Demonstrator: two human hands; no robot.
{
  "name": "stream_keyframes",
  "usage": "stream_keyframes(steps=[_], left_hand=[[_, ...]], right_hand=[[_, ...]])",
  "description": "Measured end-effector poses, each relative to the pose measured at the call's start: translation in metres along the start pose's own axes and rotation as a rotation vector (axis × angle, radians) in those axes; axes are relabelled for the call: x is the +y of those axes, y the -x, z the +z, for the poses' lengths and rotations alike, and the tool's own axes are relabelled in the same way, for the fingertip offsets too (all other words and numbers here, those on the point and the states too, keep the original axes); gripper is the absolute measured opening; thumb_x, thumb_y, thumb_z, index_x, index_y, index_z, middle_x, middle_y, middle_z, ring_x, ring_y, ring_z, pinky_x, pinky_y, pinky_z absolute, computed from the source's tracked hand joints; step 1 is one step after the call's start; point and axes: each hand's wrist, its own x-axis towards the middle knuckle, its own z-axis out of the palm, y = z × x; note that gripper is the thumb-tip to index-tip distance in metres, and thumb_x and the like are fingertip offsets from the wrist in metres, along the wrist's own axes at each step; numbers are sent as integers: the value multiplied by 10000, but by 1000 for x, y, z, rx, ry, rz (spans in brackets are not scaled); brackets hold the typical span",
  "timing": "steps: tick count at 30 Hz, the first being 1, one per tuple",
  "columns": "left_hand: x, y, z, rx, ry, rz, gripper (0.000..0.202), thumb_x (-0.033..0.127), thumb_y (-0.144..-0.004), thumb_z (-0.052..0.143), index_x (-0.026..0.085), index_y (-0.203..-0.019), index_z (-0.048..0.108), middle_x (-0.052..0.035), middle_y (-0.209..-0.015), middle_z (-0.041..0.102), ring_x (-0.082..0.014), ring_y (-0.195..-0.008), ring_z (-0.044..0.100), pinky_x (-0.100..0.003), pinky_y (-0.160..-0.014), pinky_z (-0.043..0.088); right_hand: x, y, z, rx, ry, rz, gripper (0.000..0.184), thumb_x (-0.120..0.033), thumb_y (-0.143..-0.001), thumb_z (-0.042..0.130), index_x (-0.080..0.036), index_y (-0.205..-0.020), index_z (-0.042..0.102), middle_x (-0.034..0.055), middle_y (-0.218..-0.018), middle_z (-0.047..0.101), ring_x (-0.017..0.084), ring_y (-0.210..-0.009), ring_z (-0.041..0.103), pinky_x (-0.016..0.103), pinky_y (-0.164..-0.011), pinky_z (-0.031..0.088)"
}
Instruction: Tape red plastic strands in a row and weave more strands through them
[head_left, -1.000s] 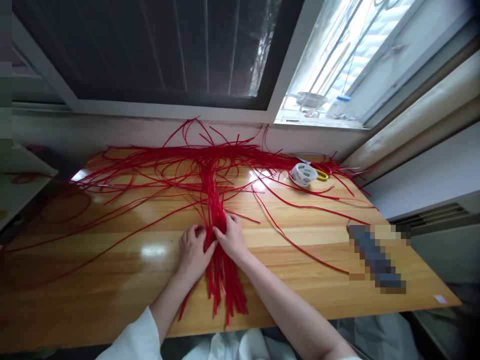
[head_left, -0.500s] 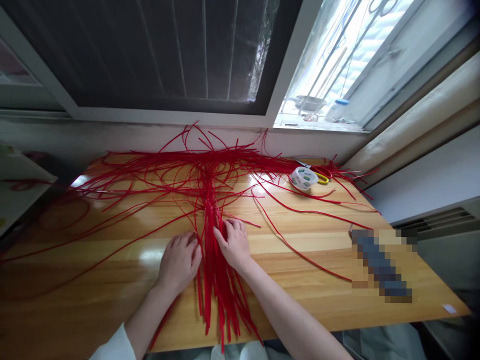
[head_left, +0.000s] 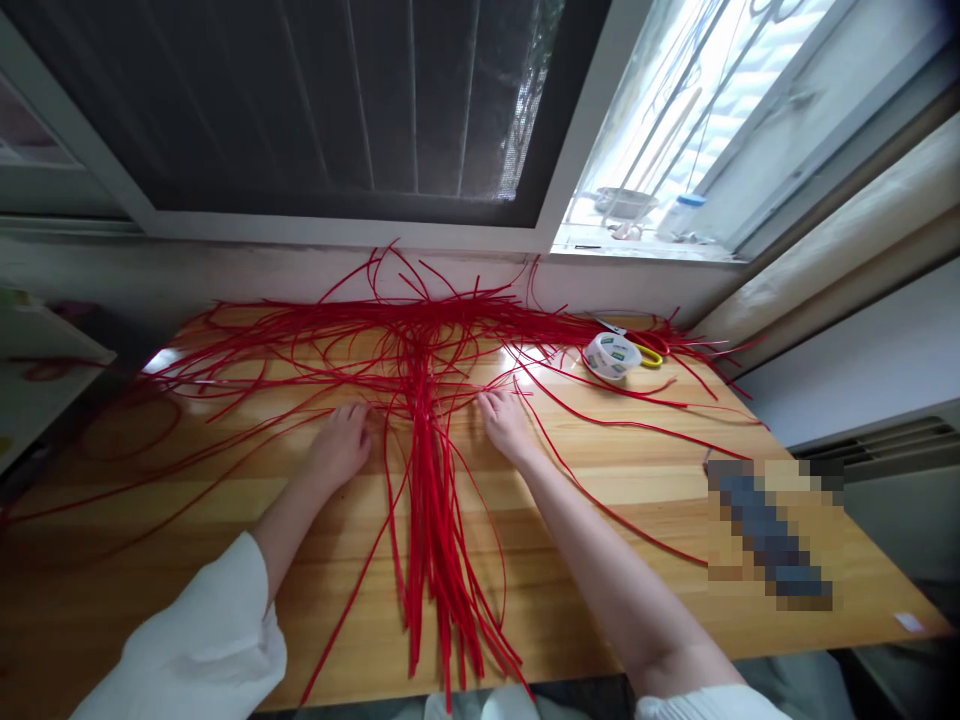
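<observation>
A thick bundle of red strips (head_left: pixel 431 500) runs down the middle of the wooden table (head_left: pixel 675 590) toward its near edge, and its far ends fan out left and right. My left hand (head_left: pixel 341 445) lies on the table left of the bundle, fingers curled loosely among thin red strands. My right hand (head_left: pixel 506 420) rests on the right side, fingers extended onto the spread strands. Neither hand grips the central bundle. Whether a single strand is pinched under either hand is hidden.
A roll of white tape (head_left: pixel 611 357) and yellow-handled scissors (head_left: pixel 646 355) lie at the far right of the table. A blurred-out object (head_left: pixel 772 535) sits near the right edge. A window and wall stand just behind the table. A shelf (head_left: pixel 45 380) is at the left.
Both hands have let go of the central bundle and moved apart and farther away, the left hand to the left and the right hand to the right. The bundle's near ends have splayed out.
</observation>
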Motion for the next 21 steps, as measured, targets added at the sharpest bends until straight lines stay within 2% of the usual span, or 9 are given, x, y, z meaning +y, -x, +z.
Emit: stream_keyframes(steps=[3, 6, 8, 10, 12, 14, 16, 19, 21], left_hand=[[2, -14, 0, 24, -23, -40, 316, 162, -764, 437, 108, -1057, 544, -132, -1026, 555, -270, -1010, 507, -389, -883, 413], [9, -12, 0, 49, -9, -58, 196, 214, -778, 447, 136, -915, 564, -109, -933, 551, -258, -938, 525, -385, -843, 434], [14, -2, -1, 84, 57, -80, 164, 227, -779, 450, 150, -891, 541, -94, -914, 546, -240, -900, 531, -372, -821, 446], [18, 11, -1, 108, 154, -98, 145, 220, -770, 455, 162, -888, 517, -81, -908, 544, -228, -877, 534, -368, -802, 455], [20, 24, -1, 120, 250, -95, 114, 207, -761, 456, 177, -862, 501, -71, -898, 540, -223, -876, 532, -369, -792, 462], [20, 36, -1, 137, 336, -83, 77, 204, -762, 452, 190, -827, 491, -61, -886, 532, -215, -879, 528, -361, -772, 473], [19, 44, -2, 155, 405, -79, 63, 206, -766, 450, 197, -815, 488, -53, -884, 526, -203, -872, 527, -343, -736, 486], [19, 51, -3, 186, 455, -66, 76, 194, -763, 456, 194, -825, 499, -45, -878, 527, -188, -856, 531, -332, -735, 489], [19, 52, -4, 204, 476, -52, 82, 178, -763, 458, 191, -828, 507, -42, -873, 529, -180, -850, 535, -328, -754, 486]], right_hand=[[6, -10, -5, 41, 31, 49, 284, -301, -863, 439, -155, -913, 678, 114, -927, 628, 224, -948, 502, 346, -888, 336], [18, -13, -21, 104, 59, 93, 245, -324, -826, 476, -173, -860, 666, 86, -885, 625, 213, -904, 503, 319, -847, 357], [34, -18, -41, 177, 85, 135, 276, -330, -838, 433, -162, -909, 641, 95, -933, 610, 220, -930, 484, 332, -865, 346], [57, -29, -68, 267, 129, 201, 326, -310, -854, 373, -119, -993, 598, 144, -1028, 569, 255, -1020, 426, 386, -922, 296], [84, -45, -96, 359, 228, 317, 337, -293, -852, 358, -114, -1054, 559, 160, -1095, 529, 272, -1082, 369, 407, -942, 268], [110, -60, -119, 319, 365, 442, 352, -288, -832, 394, -136, -1123, 520, 153, -1193, 469, 274, -1146, 311, 406, -958, 254], [132, -72, -135, 258, 380, 475, 411, -241, -774, 478, -148, -1175, 491, 152, -1256, 428, 288, -1187, 276, 423, -950, 270], [151, -78, -144, 164, 371, 498, 490, -177, -698, 558, -173, -1183, 491, 145, -1263, 431, 313, -1214, 268, 460, -917, 309], [156, -76, -144, 121, 366, 510, 433, -145, -677, 569, -167, -1109, 539, 151, -1205, 469, 315, -1181, 319, 460, -876, 344]])
